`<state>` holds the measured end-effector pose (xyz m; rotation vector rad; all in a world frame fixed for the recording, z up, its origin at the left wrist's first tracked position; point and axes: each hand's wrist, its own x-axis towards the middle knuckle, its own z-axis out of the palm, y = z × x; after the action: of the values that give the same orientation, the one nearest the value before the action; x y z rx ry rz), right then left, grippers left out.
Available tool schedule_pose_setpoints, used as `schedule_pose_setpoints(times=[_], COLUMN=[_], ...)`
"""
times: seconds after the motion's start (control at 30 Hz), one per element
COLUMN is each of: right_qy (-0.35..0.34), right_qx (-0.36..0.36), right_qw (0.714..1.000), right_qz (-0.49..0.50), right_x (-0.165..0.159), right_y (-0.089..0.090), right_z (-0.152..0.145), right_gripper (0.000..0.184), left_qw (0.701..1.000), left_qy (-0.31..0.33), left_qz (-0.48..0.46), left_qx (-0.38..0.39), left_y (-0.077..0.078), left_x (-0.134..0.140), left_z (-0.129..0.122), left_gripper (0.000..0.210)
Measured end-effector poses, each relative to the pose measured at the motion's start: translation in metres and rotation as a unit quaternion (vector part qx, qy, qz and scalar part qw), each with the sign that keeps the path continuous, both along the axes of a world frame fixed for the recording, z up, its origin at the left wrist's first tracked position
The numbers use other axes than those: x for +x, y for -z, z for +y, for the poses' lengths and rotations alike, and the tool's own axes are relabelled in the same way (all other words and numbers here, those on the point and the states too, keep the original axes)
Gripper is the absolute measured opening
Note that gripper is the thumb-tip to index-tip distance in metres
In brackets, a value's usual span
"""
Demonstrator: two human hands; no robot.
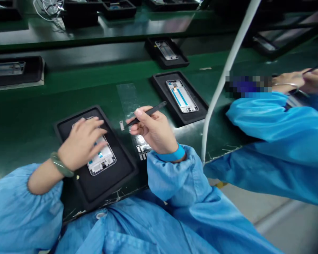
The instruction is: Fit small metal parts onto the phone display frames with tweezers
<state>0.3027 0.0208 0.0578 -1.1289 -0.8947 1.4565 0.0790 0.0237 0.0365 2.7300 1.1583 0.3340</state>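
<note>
One tray [34,68] sits at far left, toward the back edge of the tabletop [29,113], with a phone frame [9,68] in it. White wires [46,8] lie tangled on the shelf [122,26] behind. Next comes a near tray [124,162], set askew, its closest corner at the tabletop's front edge. A second frame [103,165] lies in its middle. Over that frame's far half is the left hand [83,139], palm down, fingers spread wide, with no object visible in its grasp; I cannot tell whether the fingertips touch the frame. A yellowish bit [77,177] rests on the tray's left rim.

Just beyond the tray's right edge lie a small plate [122,125] and a clear film [125,93]. The right hand [159,130] pinches a black tool [155,107] narrowly between thumb and fingers, its tip near the plate. More plates [140,149] lie below that hand, toward the front edge. Farther right are a back tray [173,64] and a right tray [163,93], each holding a frame. A white tube [225,77] slants past the right tray's right corner; beyond it are a co-worker's hands [291,83] and blue sleeve [275,109].
</note>
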Motion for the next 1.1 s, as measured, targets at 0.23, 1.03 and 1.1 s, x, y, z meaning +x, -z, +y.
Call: schedule_pose_setpoints(times=[0.23,1.03,1.1], right_qy=[-0.093,-0.083,-0.083], right_qx=[-0.014,0.028,0.025], right_qw=[0.995,0.986,0.986], right_qz=[0.044,-0.142,-0.145], right_x=[-0.065,-0.103,-0.103], right_y=[0.003,0.045,0.045], right_z=[0.034,0.042,0.042], right_gripper=[0.029,0.029,0.029], left_qw=[0.990,0.977,0.977], left_qy=[-0.121,-0.174,-0.175], left_qz=[-0.064,-0.112,-0.112], left_qx=[-0.019,-0.050,-0.052], left_y=[0.027,0.030,0.030], left_x=[-0.074,-0.054,-0.054], left_z=[0.010,-0.014,-0.014], left_gripper=[0.049,0.028,0.028])
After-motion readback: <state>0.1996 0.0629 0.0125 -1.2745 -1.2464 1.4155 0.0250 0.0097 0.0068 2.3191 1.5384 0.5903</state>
